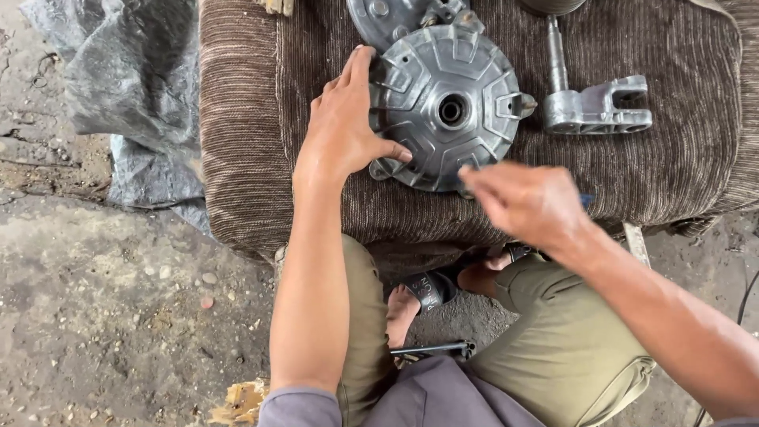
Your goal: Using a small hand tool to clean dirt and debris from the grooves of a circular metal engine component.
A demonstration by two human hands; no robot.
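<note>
Two hands work over one part. The left hand [341, 126] lies flat and spread against the left rim of a round grey metal hub plate [444, 107], fingers up along its edge and the thumb pressed onto its lower face — bracing it, not gripping it. The right hand [526, 202] hovers just below the plate's lower edge, blurred with motion, fingers pinched around something thin; a small dark tip shows at the fingertips and a bit of blue behind the hand, but what it is cannot be made out.

That plate sits near the middle of a brown ribbed cloth [253, 119] draped over a low stand, ribs and a centre hole facing up, and it overlaps a second grey casting [383, 20] behind it. To the right, well apart, lies a grey metal yoke with a shaft [593, 107]. Left of the stand a crumpled grey plastic sheet [118, 79] rests on the dirt floor [118, 292]. Below, the person's olive trousers, sandalled feet and a dark rod [431, 349] on the ground are visible.

As a judgement: the plate is only steadied by a flat palm on soft cloth, so a sideways push from the right hand could spin or slide it — and the thumb lies close to where that hand is working.
</note>
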